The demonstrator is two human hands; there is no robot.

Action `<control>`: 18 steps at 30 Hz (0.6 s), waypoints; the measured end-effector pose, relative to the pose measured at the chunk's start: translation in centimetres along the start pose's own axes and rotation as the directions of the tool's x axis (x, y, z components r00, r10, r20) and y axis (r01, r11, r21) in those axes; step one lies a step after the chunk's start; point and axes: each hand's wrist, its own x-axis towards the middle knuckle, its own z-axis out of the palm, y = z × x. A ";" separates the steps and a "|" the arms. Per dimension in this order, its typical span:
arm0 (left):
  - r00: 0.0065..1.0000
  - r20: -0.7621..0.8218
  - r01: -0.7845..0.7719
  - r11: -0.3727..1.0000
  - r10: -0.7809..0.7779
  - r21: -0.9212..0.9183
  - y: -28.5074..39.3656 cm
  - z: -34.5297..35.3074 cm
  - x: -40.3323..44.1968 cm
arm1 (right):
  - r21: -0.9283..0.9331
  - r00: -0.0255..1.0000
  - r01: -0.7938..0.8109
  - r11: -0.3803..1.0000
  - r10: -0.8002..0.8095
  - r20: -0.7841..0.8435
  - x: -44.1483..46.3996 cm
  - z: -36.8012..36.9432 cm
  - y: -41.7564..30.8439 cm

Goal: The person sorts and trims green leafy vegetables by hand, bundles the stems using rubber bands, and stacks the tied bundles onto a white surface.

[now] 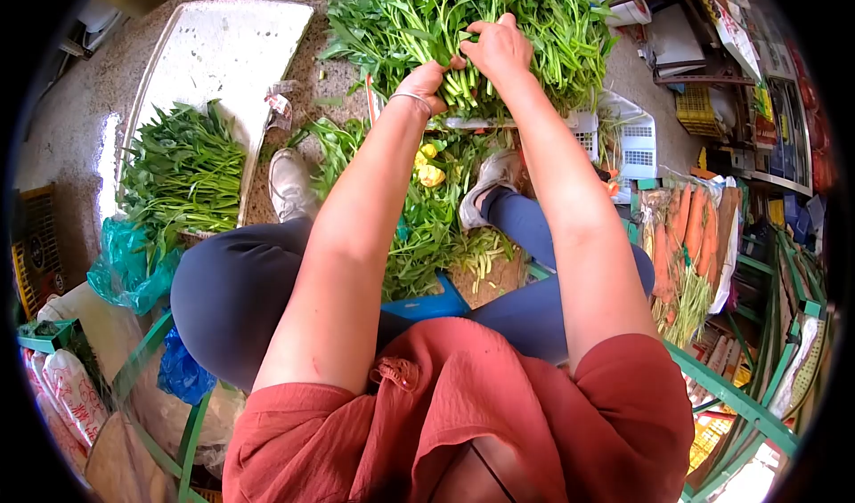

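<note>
A large heap of leafy green stems point(561, 49) lies in front of me at the top of the head view. My left hand point(426, 85) is closed round some stems at the heap's near edge, a band on its wrist. Just right of it, my right hand point(500, 51) bends over the same stems, its fingers curled; what its fingertips hold is hidden among the greens. Below the heap, between my shoes, more loose greens point(419, 254) lie on the ground with yellow pieces point(429, 175) among them.
A white board point(223, 49) at the left bears a pile of greens point(183, 169). Teal point(134, 267) and blue plastic bags point(183, 369) hang by my left knee. At the right are a white crate point(637, 142), carrots point(690, 227) and green metal bars point(739, 401).
</note>
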 end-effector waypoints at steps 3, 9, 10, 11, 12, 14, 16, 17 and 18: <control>1.000 0.008 -0.013 1.000 0.013 0.008 -0.2 -0.2 0.1 | 0.046 0.998 -0.043 0.998 0.045 -0.047 -0.5 0.3 -0.1; 0.999 -0.046 -0.011 0.996 0.015 0.088 -0.5 -0.3 0.4 | 0.086 0.966 -0.146 0.986 0.124 0.227 0.8 0.1 -0.1; 0.999 -0.036 -0.024 0.997 0.026 0.070 -0.4 -0.2 0.3 | 0.146 0.971 -0.182 0.972 0.154 0.183 0.7 0.3 -0.2; 0.999 -0.034 -0.022 0.997 0.025 0.072 -0.3 -0.1 0.2 | 0.145 0.971 -0.184 0.972 0.156 0.182 0.3 0.5 0.0; 0.999 -0.015 -0.039 0.998 0.040 0.054 -0.2 0.1 0.2 | 0.239 0.992 -0.128 0.963 0.123 0.038 -0.5 0.6 0.3; 0.998 0.041 -0.039 0.998 0.037 0.039 0.0 0.0 0.2 | 0.395 0.962 0.016 0.919 0.093 -0.256 -2.5 0.8 0.4; 0.998 0.039 -0.049 0.999 0.048 0.014 -0.2 0.1 0.2 | 0.307 0.881 0.163 0.938 0.002 -0.473 -3.9 1.4 0.8; 0.998 0.037 -0.057 0.998 0.058 -0.010 -0.4 0.1 0.1 | 0.311 0.876 0.152 0.938 0.018 -0.481 -4.6 1.6 1.0; 0.999 0.046 -0.030 1.000 0.030 0.006 -0.4 0.2 -0.1 | 0.311 0.876 0.149 0.939 0.020 -0.481 -5.3 1.8 1.2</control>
